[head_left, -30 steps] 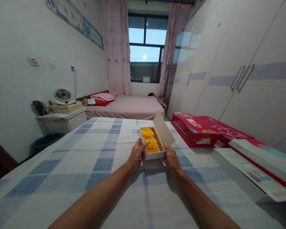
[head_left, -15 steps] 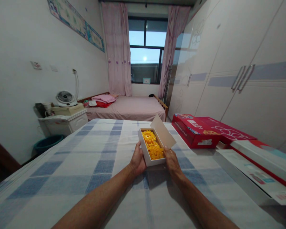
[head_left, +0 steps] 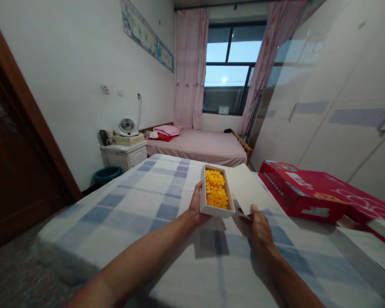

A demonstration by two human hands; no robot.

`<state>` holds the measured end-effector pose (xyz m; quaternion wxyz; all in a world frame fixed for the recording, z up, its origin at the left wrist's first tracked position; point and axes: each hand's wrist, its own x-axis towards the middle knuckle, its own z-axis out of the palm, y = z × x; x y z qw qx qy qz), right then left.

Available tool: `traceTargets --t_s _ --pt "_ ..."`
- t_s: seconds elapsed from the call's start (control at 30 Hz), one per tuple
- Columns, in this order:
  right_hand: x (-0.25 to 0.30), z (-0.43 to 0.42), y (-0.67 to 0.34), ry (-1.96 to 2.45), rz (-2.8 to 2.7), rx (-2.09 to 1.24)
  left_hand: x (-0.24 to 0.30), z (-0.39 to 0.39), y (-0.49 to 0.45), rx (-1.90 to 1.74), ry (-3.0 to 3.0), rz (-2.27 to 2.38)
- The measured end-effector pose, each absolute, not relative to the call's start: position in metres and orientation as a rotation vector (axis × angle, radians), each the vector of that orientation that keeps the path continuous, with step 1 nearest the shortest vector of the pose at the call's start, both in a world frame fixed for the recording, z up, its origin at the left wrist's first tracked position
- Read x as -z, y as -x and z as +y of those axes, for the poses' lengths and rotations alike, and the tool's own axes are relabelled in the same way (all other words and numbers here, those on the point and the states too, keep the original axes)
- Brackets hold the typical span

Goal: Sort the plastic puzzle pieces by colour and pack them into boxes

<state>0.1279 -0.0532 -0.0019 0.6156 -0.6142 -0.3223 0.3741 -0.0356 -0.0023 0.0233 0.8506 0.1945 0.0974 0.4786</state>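
A brown door point(head_left: 19, 141) now fills the far left, so the person's view has turned that way. Next come a green bin point(head_left: 107, 179) and a small fan point(head_left: 127, 126), and behind them all is a pink bed point(head_left: 199, 143). Closer in, the left hand point(head_left: 197, 208) stays on the left side of a small white box point(head_left: 216, 211). It cups the box, with the fingers curled in under it. The box is in the middle, and by its shadow it looks lifted a little over the checked cloth point(head_left: 131, 205). Yellow bits point(head_left: 215, 188) sit inside, packed close. The flap point(head_left: 248, 190) has changed most: it leans out more to the right and looks flatter. The right hand point(head_left: 259, 226) has let go of the box and now pinches the near corner of the flap, thumb on top. That leaves the left hand to carry the box, I think, and the yellow bits are easy to see. Past that hand is a big red box point(head_left: 300, 194), not touched.

The white box is longer than it is wide. Its left long side is by the left hand, and its right long side is by the flap. The long way runs away from the person, with the far end a tiny bit left. One short end faces the person, and the top looks up, tipped a bit their way.
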Motion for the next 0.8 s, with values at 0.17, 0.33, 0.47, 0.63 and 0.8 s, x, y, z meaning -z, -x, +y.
traceTargets --t_s 0.17,0.33,0.47,0.63,0.8 --pt "-0.01 -0.064 -0.118 1.371 -0.715 -1.003 -0.037 -0.005 0.109 -1.071 -0.557 0.398" --pt "-0.02 -0.068 -0.112 1.442 -0.794 -0.973 -0.044 -0.009 0.198 -1.183 -0.671 0.718" --pt "-0.014 -0.063 -0.116 1.47 -0.863 -0.952 -0.051 -0.009 0.249 -1.201 -0.756 1.029" --pt "0.008 -0.049 -0.133 1.466 -0.987 -0.926 -0.064 -0.011 0.271 -1.204 -0.71 1.186" --pt "0.003 -0.049 -0.134 1.538 -1.101 -0.801 -0.068 -0.013 0.261 -1.102 -0.806 1.44"
